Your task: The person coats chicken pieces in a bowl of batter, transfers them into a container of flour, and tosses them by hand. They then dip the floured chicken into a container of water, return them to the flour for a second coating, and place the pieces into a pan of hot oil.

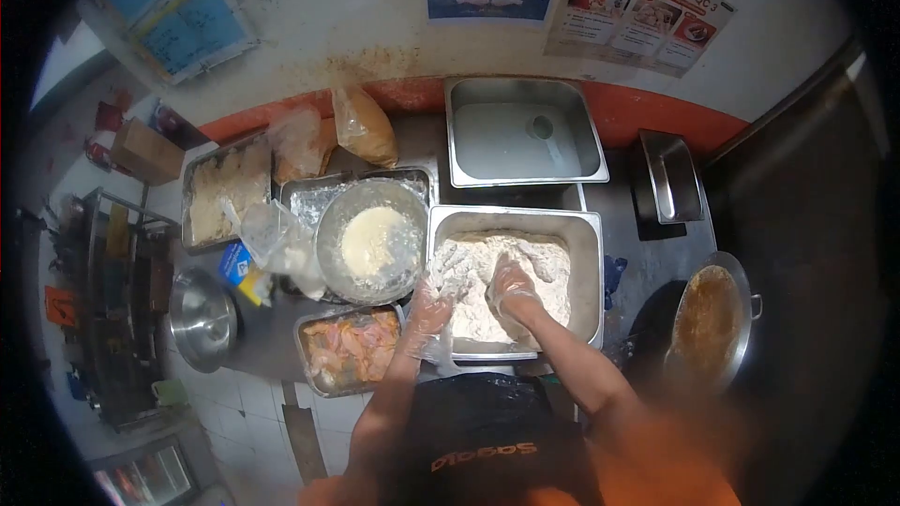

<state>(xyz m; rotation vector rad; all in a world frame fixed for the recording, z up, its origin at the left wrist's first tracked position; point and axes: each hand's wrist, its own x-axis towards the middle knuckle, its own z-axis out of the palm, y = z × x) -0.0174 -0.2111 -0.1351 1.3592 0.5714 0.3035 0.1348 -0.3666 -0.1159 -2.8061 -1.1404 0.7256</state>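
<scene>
Both my hands wear clear plastic gloves dusted with flour. My left hand [431,311] is at the left rim of a deep steel tub [593,290], its floury fingers apart at the edge. Inside the tub, my right hand [511,283] presses into the white flour [472,309]; its fingertips are buried, so their grip is hidden. Just left of the tub stands a steel bowl [408,239] holding pale batter [368,242]. A steel tray [305,356] of raw chicken pieces [354,345] lies in front of the bowl.
Behind the flour tub is a steel pan of cloudy liquid [497,141] with a ladle [544,131] in it. Bags of orange-brown crumbs [364,128] stand back left. At right are a narrow steel container [673,178] and a wok of brown oil [708,323]. An empty bowl [203,319] sits left.
</scene>
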